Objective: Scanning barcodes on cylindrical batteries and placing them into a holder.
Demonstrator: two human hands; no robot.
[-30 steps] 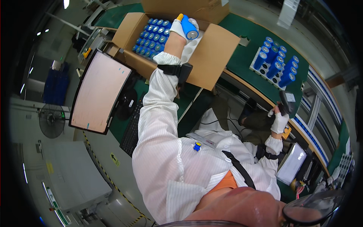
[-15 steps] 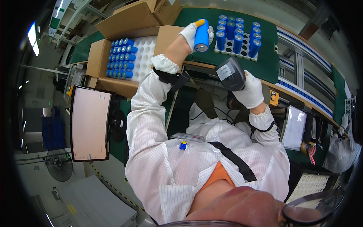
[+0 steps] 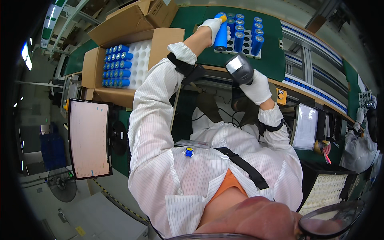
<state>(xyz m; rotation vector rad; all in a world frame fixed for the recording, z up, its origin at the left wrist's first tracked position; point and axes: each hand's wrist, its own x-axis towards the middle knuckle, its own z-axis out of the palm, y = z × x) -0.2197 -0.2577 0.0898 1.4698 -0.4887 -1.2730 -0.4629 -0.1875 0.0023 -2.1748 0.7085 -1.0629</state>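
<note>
My left hand (image 3: 211, 29), in a white glove with a yellow-covered finger, is closed around a blue cylindrical battery cell (image 3: 221, 37). It holds the cell at the left end of a white holed tray (image 3: 247, 45); whether the cell touches the tray I cannot tell. Several blue cells (image 3: 257, 44) stand upright in that tray, with bare holes between the rows. My gloved right hand (image 3: 257, 89) grips a black handheld scanner (image 3: 240, 69) just in front of the tray, its head turned toward the cells.
An open cardboard box (image 3: 90, 66) at the left holds rows of blue cells in a white insert. Nearer stands a monitor (image 3: 90, 138). Right of the green table (image 3: 274, 60) runs a conveyor rail (image 3: 314, 94), with a yellow switch box (image 3: 281, 96) and papers (image 3: 305, 127). Another person's sleeve (image 3: 358, 154) shows far right.
My left hand has carried the cell rightward to the tray's left end, and the cell now hides part of it. The scanner has turned, its label no longer showing. The whole view has shifted slightly.
</note>
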